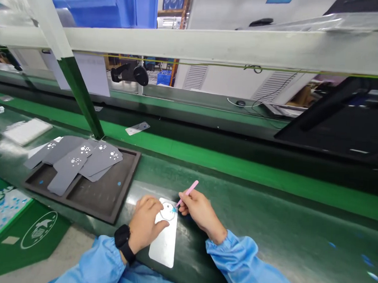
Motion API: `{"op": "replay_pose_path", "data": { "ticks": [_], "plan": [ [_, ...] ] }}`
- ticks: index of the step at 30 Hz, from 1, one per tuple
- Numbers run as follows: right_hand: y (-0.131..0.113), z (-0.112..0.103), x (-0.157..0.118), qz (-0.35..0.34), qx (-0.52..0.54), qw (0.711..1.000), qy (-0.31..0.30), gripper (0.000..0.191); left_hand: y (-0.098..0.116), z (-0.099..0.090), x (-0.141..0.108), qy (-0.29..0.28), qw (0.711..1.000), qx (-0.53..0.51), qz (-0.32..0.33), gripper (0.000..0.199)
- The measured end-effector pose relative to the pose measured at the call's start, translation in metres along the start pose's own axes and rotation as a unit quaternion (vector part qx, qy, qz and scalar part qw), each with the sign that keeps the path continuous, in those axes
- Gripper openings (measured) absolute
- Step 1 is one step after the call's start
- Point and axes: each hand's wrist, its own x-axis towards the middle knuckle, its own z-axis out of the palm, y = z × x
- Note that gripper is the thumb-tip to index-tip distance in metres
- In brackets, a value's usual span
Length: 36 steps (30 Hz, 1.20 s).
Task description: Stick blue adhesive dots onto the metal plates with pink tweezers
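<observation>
A pale silver phone back cover lies on the green bench in front of me. Near its upper end is a round outlined camera area with a small hole and a bit of blue film. My left hand rests over the cover's left side, thumb and fingers on its surface, holding it down. Pinched in my right hand is a slim pink tool that looks like tweezers. Its tip points down at the cover's upper right edge, beside the blue film; whether it touches is too small to tell.
Left of my hands, a dark tray carries several grey phone-shaped sheets with holes. A green bin with blue scraps stands lower left. A clear piece lies on the green strip behind. A green-white post rises behind the tray.
</observation>
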Motion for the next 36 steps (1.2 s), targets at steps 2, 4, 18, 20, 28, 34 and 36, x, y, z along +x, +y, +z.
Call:
{"op": "replay_pose_path", "data": {
  "ticks": [2, 4, 18, 20, 28, 34, 36],
  "plan": [
    [0.002, 0.004, 0.003, 0.016, -0.010, 1.000, 0.002, 0.019, -0.006, 0.009, 0.004, 0.005, 0.999, 0.002, 0.049, 0.039],
    [0.005, 0.007, 0.004, 0.030, -0.017, 0.999, 0.006, 0.019, -0.011, 0.016, 0.005, -0.001, 0.997, 0.015, 0.074, 0.043],
    [0.006, 0.007, -0.004, 0.028, -0.076, 0.996, 0.031, 0.019, -0.013, 0.021, 0.001, 0.022, 0.994, 0.036, 0.097, 0.037],
    [0.002, 0.008, -0.005, 0.034, -0.088, 0.995, 0.028, 0.020, -0.014, 0.021, 0.001, 0.025, 0.994, 0.039, 0.100, 0.038],
    [0.001, 0.009, -0.001, 0.041, -0.061, 0.997, 0.014, 0.020, -0.016, 0.022, -0.001, 0.033, 0.993, 0.045, 0.104, 0.037],
    [-0.001, 0.009, 0.000, 0.048, -0.072, 0.996, 0.006, 0.021, -0.016, 0.023, -0.001, 0.047, 0.991, 0.049, 0.113, 0.038],
    [-0.002, 0.010, 0.000, 0.049, -0.080, 0.996, 0.005, 0.021, -0.015, 0.023, 0.000, 0.045, 0.991, 0.048, 0.112, 0.038]
  ]
}}
